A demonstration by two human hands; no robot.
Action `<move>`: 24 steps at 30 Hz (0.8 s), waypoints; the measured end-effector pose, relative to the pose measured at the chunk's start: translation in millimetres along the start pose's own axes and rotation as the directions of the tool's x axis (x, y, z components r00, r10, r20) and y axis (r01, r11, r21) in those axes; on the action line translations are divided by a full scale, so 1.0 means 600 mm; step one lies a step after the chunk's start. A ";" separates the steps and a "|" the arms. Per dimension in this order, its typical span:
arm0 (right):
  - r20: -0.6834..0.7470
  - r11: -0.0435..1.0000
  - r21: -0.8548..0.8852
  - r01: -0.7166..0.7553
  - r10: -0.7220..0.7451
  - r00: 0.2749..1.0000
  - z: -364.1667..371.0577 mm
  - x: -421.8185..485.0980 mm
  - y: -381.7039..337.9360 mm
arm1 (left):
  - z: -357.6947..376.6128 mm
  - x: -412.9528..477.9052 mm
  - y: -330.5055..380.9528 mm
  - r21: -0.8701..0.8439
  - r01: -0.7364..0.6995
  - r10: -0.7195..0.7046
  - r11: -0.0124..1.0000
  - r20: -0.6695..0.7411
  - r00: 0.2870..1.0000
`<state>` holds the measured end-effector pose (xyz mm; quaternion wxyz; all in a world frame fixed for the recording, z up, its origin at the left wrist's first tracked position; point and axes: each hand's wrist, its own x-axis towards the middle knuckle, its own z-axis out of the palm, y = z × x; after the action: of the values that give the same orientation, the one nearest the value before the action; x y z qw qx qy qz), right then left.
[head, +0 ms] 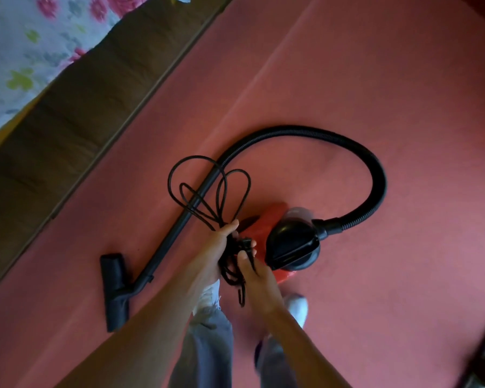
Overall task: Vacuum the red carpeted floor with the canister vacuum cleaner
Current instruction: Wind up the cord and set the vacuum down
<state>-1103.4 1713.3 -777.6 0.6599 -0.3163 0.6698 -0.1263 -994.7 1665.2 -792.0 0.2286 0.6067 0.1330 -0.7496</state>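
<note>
Black looped cord (226,265) | left hand (215,254) grips it | right hand (257,280) pinches it | ribbed hose (378,180)

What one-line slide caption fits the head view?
The left hand and right hand grip the black power cord over the red canister vacuum; hose and floor nozzle lie on the red carpet.

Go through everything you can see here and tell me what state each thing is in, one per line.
Left hand: grips the power cord bundle.
Right hand: fingers curled round the cord.
Power cord: looped and bunched, held up.
Canister vacuum cleaner: resting on the red carpet, hose attached.
Hose: arched from canister to wand.
Wand: lying on the carpet.
Floor nozzle: attached to wand, on the carpet.
</note>
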 end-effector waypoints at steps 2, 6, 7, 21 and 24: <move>-0.091 0.997 0.077 -0.008 0.015 0.996 -0.022 -0.002 0.014 | 0.010 0.018 -0.012 -0.017 -0.056 0.054 0.998 -0.077 0.996; -0.231 0.921 0.335 -0.200 0.286 0.930 -0.085 0.012 0.042 | 0.042 0.035 -0.048 -0.159 -0.168 0.137 0.973 -0.189 0.972; -0.234 0.885 0.399 -0.238 0.349 0.907 -0.106 0.017 0.053 | 0.052 0.035 -0.058 -0.128 -0.175 0.145 0.976 -0.211 0.967; -0.240 0.914 -0.374 -0.156 0.067 0.968 -0.333 0.074 0.055 | 0.194 0.103 -0.198 0.883 -0.245 0.699 0.400 -0.121 0.705; -0.094 0.963 -0.235 -0.130 0.110 0.989 -0.313 0.109 0.055 | 0.202 0.124 -0.215 0.862 -0.325 0.772 0.390 -0.113 0.626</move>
<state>-1288.3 1653.4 -831.2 0.5958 -0.3474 0.7239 -0.0166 -1174.7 1704.9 -846.8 0.1448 0.8195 -0.3680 -0.4147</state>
